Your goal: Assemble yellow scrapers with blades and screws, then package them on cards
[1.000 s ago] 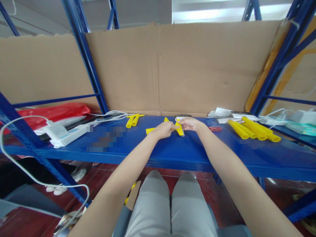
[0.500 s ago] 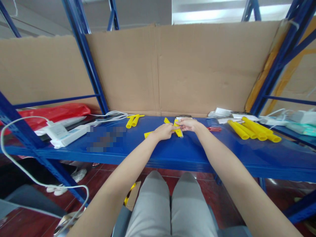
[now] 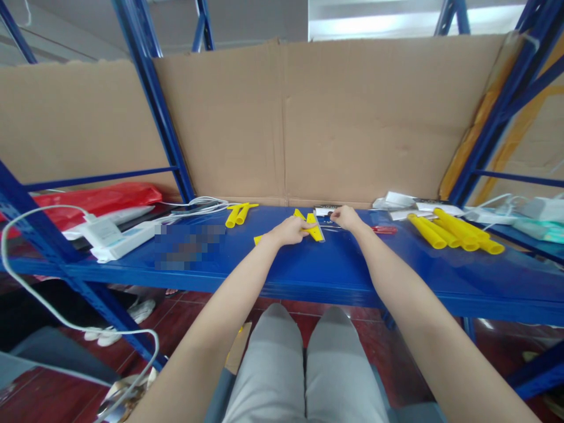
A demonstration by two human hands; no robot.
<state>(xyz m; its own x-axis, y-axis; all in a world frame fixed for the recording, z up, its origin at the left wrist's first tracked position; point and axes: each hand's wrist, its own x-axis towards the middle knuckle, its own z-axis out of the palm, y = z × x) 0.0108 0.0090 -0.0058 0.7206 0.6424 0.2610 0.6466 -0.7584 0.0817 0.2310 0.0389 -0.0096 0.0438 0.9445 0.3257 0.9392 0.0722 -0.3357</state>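
Observation:
My left hand (image 3: pixel 291 231) is wrapped round a yellow tool (image 3: pixel 314 229) with a wide head, low over the blue shelf (image 3: pixel 326 264); a thin clear strip shows along the head's right edge. The end of its handle sticks out left of the wrist. My right hand (image 3: pixel 346 217) has its fingers pinched at the near right of a small white and black packet (image 3: pixel 324 211); what they hold, if anything, is too small to make out. Thin pale strips lie on the shelf between the hands. Right of my right hand lies a red tool (image 3: pixel 385 230).
Several yellow handled pieces (image 3: pixel 456 230) lie at the right, beside white packets (image 3: pixel 403 205). Two yellow tools (image 3: pixel 238 215) sit at the back left, near cables and a white power strip (image 3: pixel 127 241). Cardboard (image 3: pixel 352 123) stands behind, between blue posts.
My right hand has left the yellow tool's head and moved right, towards the small packet. My left hand still holds the tool, whose head now shows more fully.

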